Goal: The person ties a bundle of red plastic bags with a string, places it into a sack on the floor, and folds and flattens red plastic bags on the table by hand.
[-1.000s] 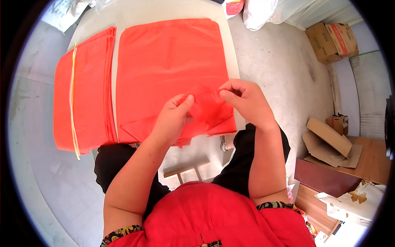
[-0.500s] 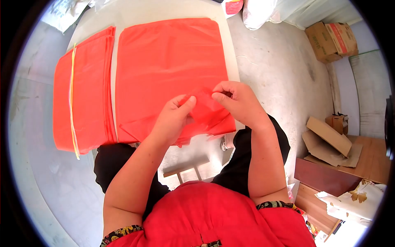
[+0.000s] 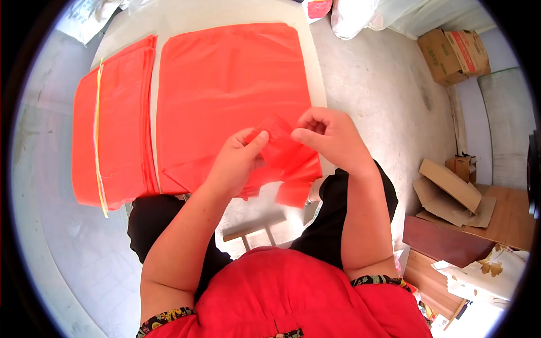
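A wide red plastic sheet stack (image 3: 231, 84) lies on the pale table (image 3: 135, 25), its near edge crumpled and hanging over the front. My left hand (image 3: 239, 155) is closed, pinching a gathered piece of thin red plastic (image 3: 276, 143) between thumb and fingers. Just right of that piece is my right hand (image 3: 332, 135), with fingers curled and the thumb near the index finger; whether it grips any plastic cannot be made out. On the left side of the table a folded red stack (image 3: 121, 124) has yellow and white strips (image 3: 97, 135) lying across it.
Cardboard boxes stand at the upper right (image 3: 453, 56), and flattened cardboard (image 3: 451, 194) lies on a brown cabinet (image 3: 510, 217) at the right. A wooden stool bar (image 3: 253, 230) shows below the table edge. White bags (image 3: 352, 17) are at the top.
My right hand moved left, then its fingers loosened slightly beside the gathered plastic. A red flap now hangs lower past the table's front edge. My left hand stayed nearly still.
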A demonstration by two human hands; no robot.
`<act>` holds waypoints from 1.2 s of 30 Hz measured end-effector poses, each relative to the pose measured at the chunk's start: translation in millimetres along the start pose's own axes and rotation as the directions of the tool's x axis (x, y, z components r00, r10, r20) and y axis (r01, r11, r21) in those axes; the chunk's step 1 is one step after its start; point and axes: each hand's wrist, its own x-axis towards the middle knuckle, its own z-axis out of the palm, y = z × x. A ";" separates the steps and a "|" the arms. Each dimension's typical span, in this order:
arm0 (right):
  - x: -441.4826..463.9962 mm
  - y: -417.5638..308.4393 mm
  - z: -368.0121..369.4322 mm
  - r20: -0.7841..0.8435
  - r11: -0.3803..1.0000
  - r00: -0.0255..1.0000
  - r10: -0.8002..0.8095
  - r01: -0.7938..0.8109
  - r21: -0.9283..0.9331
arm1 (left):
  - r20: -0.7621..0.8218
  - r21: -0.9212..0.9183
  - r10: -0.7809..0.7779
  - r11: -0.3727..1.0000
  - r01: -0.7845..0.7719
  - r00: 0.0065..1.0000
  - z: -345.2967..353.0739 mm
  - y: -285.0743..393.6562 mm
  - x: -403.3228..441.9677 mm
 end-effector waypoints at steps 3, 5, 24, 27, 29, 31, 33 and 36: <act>2.1 2.6 6.2 0.004 0.997 1.000 -0.010 0.010 -0.072 | 0.003 0.038 -0.001 0.999 0.001 1.000 1.7 -1.1 0.3; 3.2 4.8 7.1 0.016 0.998 1.000 -0.002 0.003 -0.070 | 0.007 0.018 0.001 1.000 -0.001 1.000 4.1 0.7 -0.1; -5.1 1.2 -17.0 0.089 0.994 0.995 0.036 -0.044 0.098 | -0.067 0.041 -0.005 0.999 0.007 0.998 1.4 -1.3 1.9; 0.5 1.6 1.4 0.001 0.999 1.000 0.023 -0.023 -0.048 | 0.028 0.020 0.001 1.000 -0.001 1.000 -2.8 -5.5 3.0; 1.5 4.5 2.9 0.034 0.997 0.999 0.013 -0.011 -0.078 | 0.034 0.039 -0.008 0.999 0.006 0.999 -1.2 -5.2 2.3; 2.6 8.7 2.7 0.082 0.995 0.996 0.034 -0.026 -0.093 | 0.023 0.051 -0.012 0.999 0.011 1.000 0.7 -3.2 1.1; 2.5 5.1 1.4 0.053 0.990 0.999 0.008 -0.001 -0.143 | -0.002 0.058 -0.014 0.998 0.014 1.000 3.5 -1.0 0.7; 2.2 8.1 2.2 0.006 0.991 0.999 -0.034 0.034 -0.130 | 0.021 0.054 -0.006 0.999 0.005 1.000 2.3 0.0 0.9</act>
